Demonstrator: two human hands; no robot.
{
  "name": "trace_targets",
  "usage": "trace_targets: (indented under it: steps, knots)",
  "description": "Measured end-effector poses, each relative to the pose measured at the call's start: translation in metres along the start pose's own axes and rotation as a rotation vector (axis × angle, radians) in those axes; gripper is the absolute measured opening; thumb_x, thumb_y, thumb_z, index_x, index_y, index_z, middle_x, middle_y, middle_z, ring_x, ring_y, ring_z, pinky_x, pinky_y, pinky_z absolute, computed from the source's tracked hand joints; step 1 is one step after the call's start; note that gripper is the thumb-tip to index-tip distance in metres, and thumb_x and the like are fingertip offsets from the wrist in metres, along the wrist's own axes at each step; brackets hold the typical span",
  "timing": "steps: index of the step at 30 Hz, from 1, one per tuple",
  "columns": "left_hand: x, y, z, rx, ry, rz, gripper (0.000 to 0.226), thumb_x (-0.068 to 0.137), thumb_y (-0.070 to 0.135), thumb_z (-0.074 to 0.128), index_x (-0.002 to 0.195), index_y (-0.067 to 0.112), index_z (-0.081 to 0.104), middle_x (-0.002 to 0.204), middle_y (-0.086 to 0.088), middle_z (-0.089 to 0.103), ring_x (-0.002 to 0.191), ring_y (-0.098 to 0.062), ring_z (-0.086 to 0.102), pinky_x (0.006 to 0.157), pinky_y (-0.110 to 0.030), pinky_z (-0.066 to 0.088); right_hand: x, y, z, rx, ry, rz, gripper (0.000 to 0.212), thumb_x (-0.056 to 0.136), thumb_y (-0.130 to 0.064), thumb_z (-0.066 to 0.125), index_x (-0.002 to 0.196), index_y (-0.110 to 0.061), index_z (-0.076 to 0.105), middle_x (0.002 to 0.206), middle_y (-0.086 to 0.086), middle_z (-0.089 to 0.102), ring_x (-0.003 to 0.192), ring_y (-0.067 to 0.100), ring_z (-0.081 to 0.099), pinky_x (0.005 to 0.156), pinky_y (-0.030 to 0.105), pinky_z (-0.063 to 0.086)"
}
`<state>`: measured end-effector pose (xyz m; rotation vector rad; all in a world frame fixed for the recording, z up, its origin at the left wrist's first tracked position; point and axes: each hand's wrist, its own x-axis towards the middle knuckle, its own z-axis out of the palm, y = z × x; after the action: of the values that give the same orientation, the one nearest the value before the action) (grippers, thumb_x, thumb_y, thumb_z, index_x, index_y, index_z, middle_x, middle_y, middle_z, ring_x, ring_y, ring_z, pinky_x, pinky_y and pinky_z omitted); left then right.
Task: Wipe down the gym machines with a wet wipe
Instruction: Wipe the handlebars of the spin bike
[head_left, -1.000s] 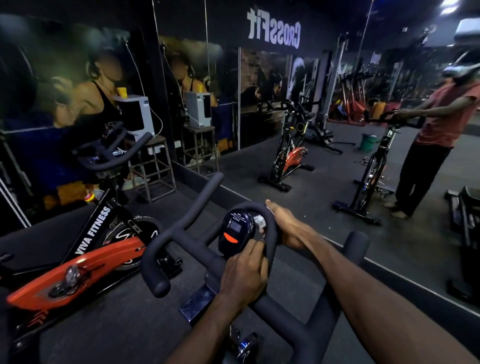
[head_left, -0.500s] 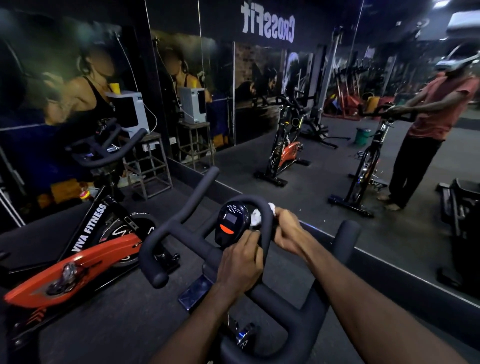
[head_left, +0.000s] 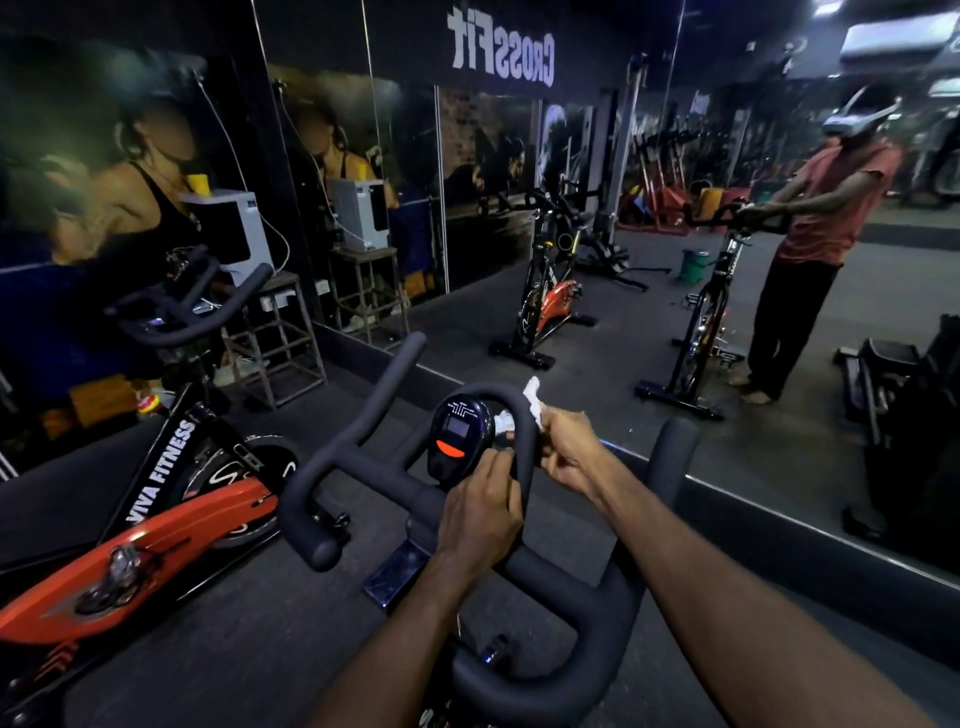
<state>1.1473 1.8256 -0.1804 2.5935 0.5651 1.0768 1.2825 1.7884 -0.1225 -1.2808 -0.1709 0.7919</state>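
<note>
A big black spin bike (head_left: 519, 582) fills the near part of the view. Its bars (head_left: 363, 457) spread left and right, with one horn going up on the left and one on the right. In the middle, a small loop (head_left: 522, 415) of bar curves up and over, like a little arch. The loop runs from near to far, and its top bends from left to right.

Inside the loop sits a round screen (head_left: 460, 434) with an orange button.

The left hand (head_left: 480, 525) is on the near side of the loop. Its fingers (head_left: 496, 462) curl round the bar just beside the screen and hold the bike steady, I think.

The right hand (head_left: 566, 447) is on the right side of the loop. Its fingers pinch the white wipe (head_left: 532, 397) tight. The wipe lies to the far left of those fingers, pressed on the outside of the loop near its top. A bit of white also shows inside the loop, beside the screen; I cannot tell if it is the same wipe.

So the right hand is the one with the wipe, and the loop curves away from it, up and to the left. To clean more, the hand would likely slide along that curve.
</note>
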Motion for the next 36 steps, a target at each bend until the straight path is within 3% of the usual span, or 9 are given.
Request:
trace_targets:
  steps: [2,6,12,18,22,27,31,33,36]
  knots:
    - [-0.002,0.0,0.001,-0.015,0.0,-0.012,0.032,0.083,0.019,0.04,0.11,0.012,0.057,0.095,-0.011,0.059,0.07,-0.038,0.06,0.052,-0.042,0.045,-0.015,0.014,-0.011,-0.094,-0.012,-0.017,0.019,0.089,0.003,0.056,0.096,0.004,0.074,0.086,0.019,0.073,0.071,0.029,0.071,0.064,0.039,0.06]
    - [-0.011,-0.005,0.004,-0.059,0.014,-0.042,0.043,0.083,0.013,0.044,0.122,0.008,0.061,0.103,-0.011,0.064,0.081,-0.036,0.064,0.062,-0.04,0.051,-0.027,0.032,-0.027,-0.366,-0.079,-0.023,0.019,0.089,-0.007,0.06,0.093,-0.004,0.078,0.086,0.01,0.077,0.065,0.016,0.066,0.061,0.026,0.051]
    - [-0.016,-0.003,-0.004,-0.052,0.001,-0.067,0.032,0.08,0.011,0.046,0.104,0.004,0.065,0.087,-0.014,0.063,0.07,-0.036,0.063,0.056,-0.039,0.049,-0.015,0.03,-0.018,-0.667,0.047,-0.258,0.02,0.09,-0.01,0.058,0.076,-0.006,0.072,0.059,0.001,0.062,0.051,0.013,0.049,0.047,0.025,0.039]
    - [-0.021,-0.007,-0.011,0.011,0.013,-0.032,0.019,0.076,0.012,0.049,0.089,0.009,0.063,0.08,-0.007,0.06,0.074,-0.03,0.06,0.057,-0.037,0.047,-0.055,0.034,-0.026,-1.053,-0.129,-0.046,0.023,0.077,-0.003,0.045,0.057,-0.009,0.055,0.061,0.011,0.048,0.049,0.018,0.035,0.046,0.024,0.027]
    - [-0.026,-0.008,-0.017,0.074,0.065,0.013,0.008,0.072,0.01,0.059,0.079,0.013,0.061,0.076,-0.004,0.06,0.073,-0.026,0.056,0.062,-0.038,0.045,-0.053,0.025,-0.02,-0.985,0.018,-0.114,0.035,0.077,-0.001,0.053,0.045,-0.013,0.049,0.045,0.006,0.046,0.041,0.017,0.039,0.045,0.026,0.035]
    - [-0.029,-0.012,-0.026,0.053,0.075,-0.094,0.015,0.074,0.016,0.054,0.083,0.016,0.065,0.08,-0.002,0.063,0.079,-0.027,0.055,0.07,-0.041,0.049,-0.081,0.037,-0.021,-1.213,-0.138,-0.038,0.024,0.078,0.001,0.05,0.056,-0.007,0.055,0.046,0.005,0.049,0.037,0.013,0.041,0.041,0.02,0.033]
    - [-0.03,-0.012,-0.028,-0.003,0.094,-0.142,0.017,0.074,0.015,0.05,0.083,0.013,0.065,0.08,-0.005,0.062,0.08,-0.029,0.054,0.071,-0.043,0.05,-0.076,0.006,-0.013,-1.131,0.067,-0.206,0.017,0.077,-0.008,0.061,0.061,-0.007,0.066,0.053,0.009,0.061,0.048,0.021,0.055,0.049,0.028,0.046]
    - [-0.03,-0.013,-0.027,0.003,0.093,-0.156,0.014,0.074,0.013,0.051,0.082,0.012,0.063,0.08,-0.007,0.061,0.081,-0.03,0.053,0.072,-0.043,0.049,-0.07,-0.007,-0.005,-1.016,0.252,-0.437,0.012,0.08,-0.017,0.067,0.072,-0.01,0.071,0.074,0.014,0.072,0.073,0.028,0.068,0.069,0.032,0.054]
    - [-0.028,-0.014,-0.027,-0.003,0.101,-0.18,0.015,0.075,0.012,0.051,0.085,0.011,0.062,0.082,-0.008,0.061,0.083,-0.03,0.053,0.075,-0.044,0.048,-0.066,0.0,0.002,-1.178,0.166,-0.547,0.021,0.084,-0.025,0.071,0.1,-0.013,0.067,0.107,0.017,0.069,0.105,0.036,0.062,0.084,0.033,0.047]
